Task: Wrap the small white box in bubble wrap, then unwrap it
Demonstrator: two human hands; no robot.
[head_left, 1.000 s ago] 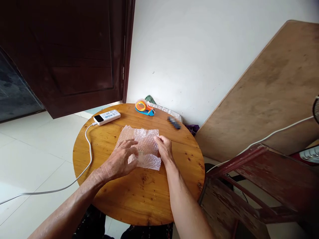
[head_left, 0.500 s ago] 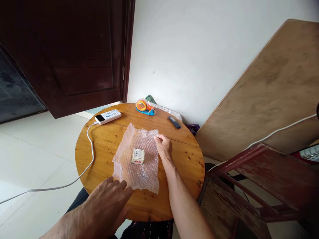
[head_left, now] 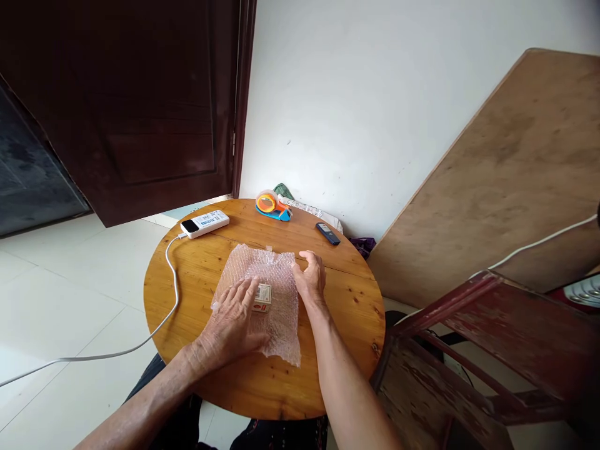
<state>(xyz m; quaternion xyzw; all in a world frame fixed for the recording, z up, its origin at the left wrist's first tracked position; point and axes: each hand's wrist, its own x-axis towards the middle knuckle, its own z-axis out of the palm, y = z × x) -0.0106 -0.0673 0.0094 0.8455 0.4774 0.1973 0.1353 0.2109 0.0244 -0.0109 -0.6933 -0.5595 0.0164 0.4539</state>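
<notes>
A sheet of clear bubble wrap (head_left: 276,275) lies spread flat on a round wooden table (head_left: 225,387). A small white box (head_left: 264,295) with a barcode label rests in the middle of the sheet. My left hand (head_left: 237,325) lies flat on the sheet with its fingertips against the box's left side. My right hand (head_left: 310,278) rests on the right edge of the bubble wrap, fingers loosely spread, holding nothing.
A white power bank (head_left: 205,223) with a white cable (head_left: 171,294) lies at the table's far left. An orange and blue tape dispenser (head_left: 270,205) and a small dark device (head_left: 327,233) sit at the far edge. A wooden board (head_left: 506,175) leans right; a red wooden frame (head_left: 473,350) stands beside the table.
The bubble wrap was folded over the box and has been opened out flat. My left hand drew back to the near edge, then returned onto the sheet beside the box.
</notes>
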